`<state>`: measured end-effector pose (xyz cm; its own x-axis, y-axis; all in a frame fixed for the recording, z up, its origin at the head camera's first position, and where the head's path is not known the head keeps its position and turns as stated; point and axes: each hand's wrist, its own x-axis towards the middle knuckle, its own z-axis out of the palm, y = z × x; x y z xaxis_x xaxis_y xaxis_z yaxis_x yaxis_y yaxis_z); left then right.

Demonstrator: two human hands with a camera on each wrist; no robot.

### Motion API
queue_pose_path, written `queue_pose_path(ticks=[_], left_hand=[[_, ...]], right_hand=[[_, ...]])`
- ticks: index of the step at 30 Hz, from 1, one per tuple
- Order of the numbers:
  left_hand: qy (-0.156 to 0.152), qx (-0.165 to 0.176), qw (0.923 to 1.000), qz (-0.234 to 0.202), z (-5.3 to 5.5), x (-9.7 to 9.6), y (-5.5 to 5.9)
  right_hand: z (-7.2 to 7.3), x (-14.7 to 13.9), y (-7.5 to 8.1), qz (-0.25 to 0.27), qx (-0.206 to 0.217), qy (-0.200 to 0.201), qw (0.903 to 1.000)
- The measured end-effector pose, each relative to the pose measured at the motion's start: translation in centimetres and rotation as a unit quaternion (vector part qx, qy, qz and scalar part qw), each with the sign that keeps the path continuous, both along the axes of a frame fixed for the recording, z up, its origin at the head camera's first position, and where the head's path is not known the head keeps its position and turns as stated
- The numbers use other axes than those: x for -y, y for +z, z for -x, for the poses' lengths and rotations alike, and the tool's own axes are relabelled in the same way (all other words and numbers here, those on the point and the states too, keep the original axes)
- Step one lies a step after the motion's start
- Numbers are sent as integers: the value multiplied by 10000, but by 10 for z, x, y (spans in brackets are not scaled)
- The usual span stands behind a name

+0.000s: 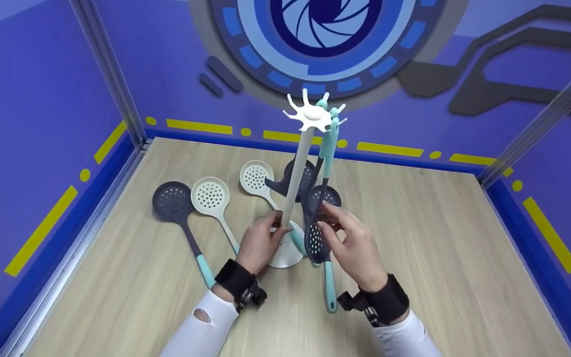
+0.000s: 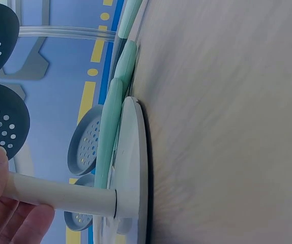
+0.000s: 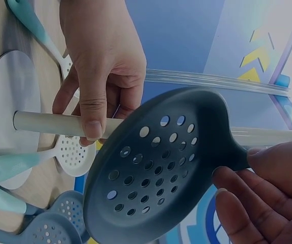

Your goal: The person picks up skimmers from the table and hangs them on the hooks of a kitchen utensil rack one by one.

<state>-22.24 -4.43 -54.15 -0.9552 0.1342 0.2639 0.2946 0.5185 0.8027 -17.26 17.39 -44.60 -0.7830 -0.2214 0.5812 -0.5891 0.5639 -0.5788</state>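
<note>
My left hand (image 1: 258, 240) grips the lower pole of a white utensil stand (image 1: 298, 168) that has a ring of hooks on top. A dark perforated skimmer (image 1: 316, 243) hangs from a hook by its teal handle. My right hand (image 1: 357, 243) pinches that skimmer's neck between thumb and fingers, as the right wrist view shows. Its perforated head (image 3: 151, 162) is beside the pole, close to the left hand. Behind it, a second teal-handled utensil (image 1: 323, 144) hangs from the stand, its lower part partly covered.
Left of the stand lie a dark skimmer (image 1: 171, 201) and a white skimmer (image 1: 210, 196). Another white skimmer (image 1: 256, 177) lies behind the pole. More dark heads overlap at the right, with a teal handle (image 1: 330, 287) pointing toward me. Blue panels (image 1: 32, 124) enclose the wooden table (image 1: 444, 248).
</note>
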Motion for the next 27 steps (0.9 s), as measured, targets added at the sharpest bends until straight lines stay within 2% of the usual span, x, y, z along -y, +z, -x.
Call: queue_pose_path(ticks=[6, 27], left_hand=[[6, -101, 9999, 38, 0, -1, 0], [10, -128, 9999, 6, 1, -1, -1]], right_hand=[[1, -1, -2, 21, -71, 65, 10000], [1, -1, -1, 17, -65, 54, 10000]])
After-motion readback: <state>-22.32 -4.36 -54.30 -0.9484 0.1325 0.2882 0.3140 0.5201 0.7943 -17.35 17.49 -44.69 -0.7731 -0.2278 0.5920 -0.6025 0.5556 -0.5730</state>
